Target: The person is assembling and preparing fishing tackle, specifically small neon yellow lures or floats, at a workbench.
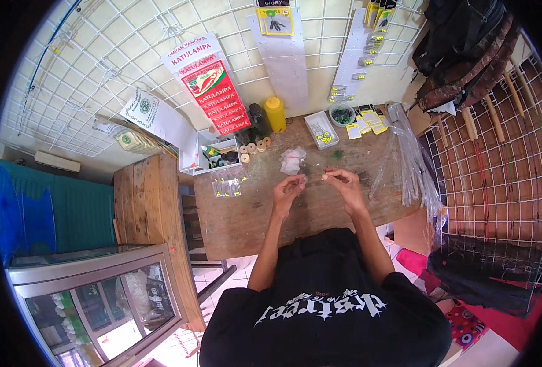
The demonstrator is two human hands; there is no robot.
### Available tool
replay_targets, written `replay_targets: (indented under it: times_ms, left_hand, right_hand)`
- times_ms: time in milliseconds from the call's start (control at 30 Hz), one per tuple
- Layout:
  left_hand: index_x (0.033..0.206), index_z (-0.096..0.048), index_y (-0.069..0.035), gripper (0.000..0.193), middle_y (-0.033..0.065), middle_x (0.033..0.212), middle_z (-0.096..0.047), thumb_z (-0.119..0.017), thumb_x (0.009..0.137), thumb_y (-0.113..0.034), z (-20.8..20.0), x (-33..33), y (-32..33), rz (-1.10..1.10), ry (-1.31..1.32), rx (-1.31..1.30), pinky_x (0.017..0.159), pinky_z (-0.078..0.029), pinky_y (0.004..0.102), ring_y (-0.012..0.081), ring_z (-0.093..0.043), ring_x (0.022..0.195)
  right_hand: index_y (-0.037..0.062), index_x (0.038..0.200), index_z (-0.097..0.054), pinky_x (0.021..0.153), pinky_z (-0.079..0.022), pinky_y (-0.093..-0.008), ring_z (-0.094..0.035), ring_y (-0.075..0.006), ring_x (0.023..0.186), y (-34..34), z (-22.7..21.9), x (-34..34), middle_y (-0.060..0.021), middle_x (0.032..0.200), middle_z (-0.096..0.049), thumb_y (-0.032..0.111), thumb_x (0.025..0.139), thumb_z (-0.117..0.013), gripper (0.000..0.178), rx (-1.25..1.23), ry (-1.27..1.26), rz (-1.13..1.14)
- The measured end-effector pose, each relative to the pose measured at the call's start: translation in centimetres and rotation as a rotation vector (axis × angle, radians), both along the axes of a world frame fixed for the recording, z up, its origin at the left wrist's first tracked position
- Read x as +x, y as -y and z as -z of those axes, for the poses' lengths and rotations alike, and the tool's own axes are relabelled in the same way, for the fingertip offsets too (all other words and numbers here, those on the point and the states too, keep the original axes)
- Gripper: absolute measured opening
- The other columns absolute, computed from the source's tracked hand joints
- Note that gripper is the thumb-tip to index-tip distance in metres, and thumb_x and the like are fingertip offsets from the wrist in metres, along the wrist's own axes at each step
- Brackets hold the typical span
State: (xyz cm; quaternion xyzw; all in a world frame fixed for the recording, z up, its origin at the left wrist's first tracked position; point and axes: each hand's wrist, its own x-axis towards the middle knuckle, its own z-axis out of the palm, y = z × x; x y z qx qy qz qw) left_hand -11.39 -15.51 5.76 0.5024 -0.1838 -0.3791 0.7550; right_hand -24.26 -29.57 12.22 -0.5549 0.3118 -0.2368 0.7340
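Above the middle of a worn wooden table [258,220], my left hand [287,192] pinches a small clear plastic bag [302,181]. My right hand [346,188], closed at the fingertips, grips a tiny yellowish piece [324,177] too small to name. A gap separates the two hands. Just beyond the left one lies a pile of small clear bags [292,160]. A green tangle [337,155] sits past my right hand. Farther back stand a white tray [315,139] with small yellow pieces and a round tub [342,115] of dark green items.
Filled bags with yellow pieces [228,186] lie at the table's left. Behind them are a white box [191,160] of bottles, wooden spools [252,148] and a yellow bottle [275,115]. Yellow-and-white cards [372,122] and long clear plastic sleeves [407,165] lie right.
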Motion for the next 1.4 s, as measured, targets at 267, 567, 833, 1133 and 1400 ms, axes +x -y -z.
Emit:
replay_targets:
  times_ms: [267, 567, 833, 1133, 1400]
  left_hand:
    - [0.105, -0.064, 0.002, 0.027, 0.0026, 0.097, -0.063, -0.072, 0.080, -0.004, -3.1, -0.4, 0.5, 0.090, 0.005, -0.087, 0.078, -0.046, 0.0242, 0.0100, -0.057, 0.089]
    - [0.102, -0.065, 0.001, 0.026, 0.0008, 0.093, -0.062, -0.074, 0.078, -0.004, -5.1, -0.6, 0.9, 0.139, 0.131, -0.112, 0.077, -0.044, 0.0230, 0.0087, -0.055, 0.086]
    - [0.101, -0.067, 0.000, 0.031, 0.0031, 0.096, -0.064, -0.078, 0.073, -0.006, -6.3, -0.3, 1.0, 0.085, 0.289, -0.051, 0.079, -0.044, 0.0257, 0.0107, -0.056, 0.087]
    - [0.100, -0.070, -0.007, 0.038, 0.0065, 0.096, -0.065, -0.082, 0.064, -0.011, -9.0, -0.4, 1.3, -0.043, 0.818, 0.087, 0.078, -0.047, 0.0304, 0.0189, -0.061, 0.090]
    - [0.097, -0.070, -0.007, 0.036, 0.0066, 0.098, -0.062, -0.081, 0.063, -0.012, -10.4, -1.2, 1.7, -0.111, 1.022, 0.052, 0.078, -0.048, 0.0324, 0.0219, -0.059, 0.092]
  right_hand:
    - [0.0032, 0.088, -0.070, 0.092, -0.042, -0.0319, -0.056, -0.0183, 0.108, -0.8, -4.0, 1.1, -0.0146, 0.117, -0.061, 0.008, 0.080, -0.071, 0.009, 0.145, 0.094, -0.192]
    - [0.0022, 0.088, -0.071, 0.090, -0.043, -0.0318, -0.056, -0.0186, 0.106, -0.8, -4.0, 0.3, -0.0166, 0.115, -0.061, 0.009, 0.075, -0.076, 0.015, 0.000, 0.034, -0.152]
    - [0.0039, 0.080, -0.070, 0.090, -0.042, -0.0348, -0.060, -0.0209, 0.099, 1.2, -6.8, -1.5, -0.0096, 0.099, -0.069, 0.007, 0.070, -0.076, 0.012, -0.826, -0.211, -0.117]
    - [0.0064, 0.071, -0.066, 0.086, -0.042, -0.0397, -0.060, -0.0287, 0.093, 0.7, -11.3, -0.8, -0.0119, 0.085, -0.066, 0.007, 0.065, -0.072, 0.009, -1.262, -0.481, -0.242]
    - [0.0069, 0.069, -0.064, 0.079, -0.042, -0.0395, -0.060, -0.0295, 0.086, 0.4, -12.8, -0.2, -0.0123, 0.075, -0.064, 0.009, 0.065, -0.070, 0.007, -1.349, -0.499, -0.269]
